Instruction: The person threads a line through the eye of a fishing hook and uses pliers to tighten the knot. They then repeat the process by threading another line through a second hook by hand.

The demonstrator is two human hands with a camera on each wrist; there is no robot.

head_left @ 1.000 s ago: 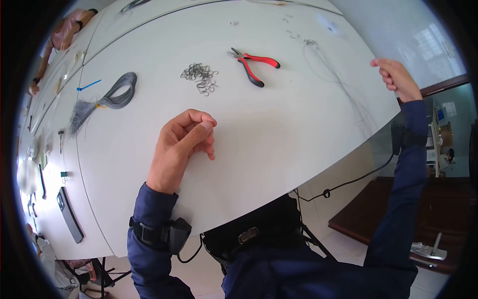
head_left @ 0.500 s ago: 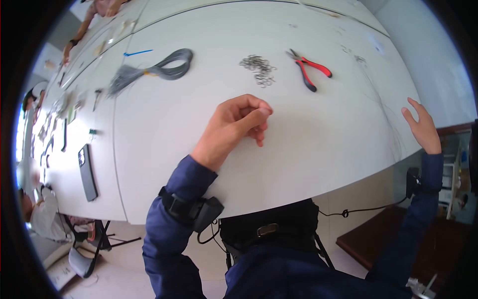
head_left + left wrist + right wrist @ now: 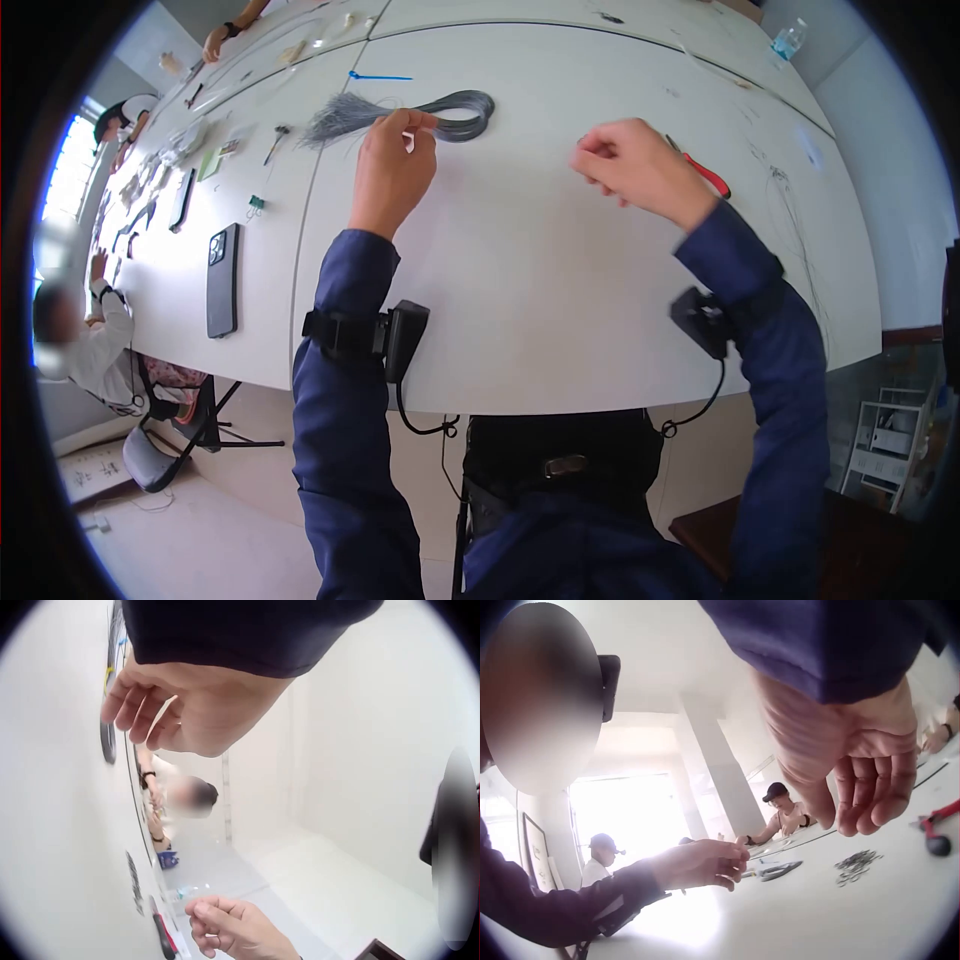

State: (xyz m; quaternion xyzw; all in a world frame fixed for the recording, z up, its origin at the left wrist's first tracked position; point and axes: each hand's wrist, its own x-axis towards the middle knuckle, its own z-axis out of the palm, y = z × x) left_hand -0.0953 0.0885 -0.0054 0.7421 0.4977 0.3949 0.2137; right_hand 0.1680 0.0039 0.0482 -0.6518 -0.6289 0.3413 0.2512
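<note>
My left hand (image 3: 393,172) is over the hank of grey line (image 3: 466,104), thumb and index fingertips close together and overlapping its middle in the head view. I cannot tell whether it pinches a strand. My right hand (image 3: 645,168) is above the table in front of the pliers, its fingers loosely bent and nothing visible in them. The red-handled pliers (image 3: 708,176) are partly covered by that hand in the head view. A pile of small dark hooks (image 3: 859,864), hidden in the head view, lies beyond the right hand in the right wrist view.
A blue cable tie (image 3: 382,77) lies behind the hank. On the left are a phone (image 3: 223,280) and a green binder clip (image 3: 256,206). Thin strands (image 3: 800,235) with hooks lie along the right side. Other people sit at the tables.
My right hand has come in from the table's far right edge, spread half a second ago, to beside the pliers. My left hand has moved forward to the hank. The head view has turned left.
</note>
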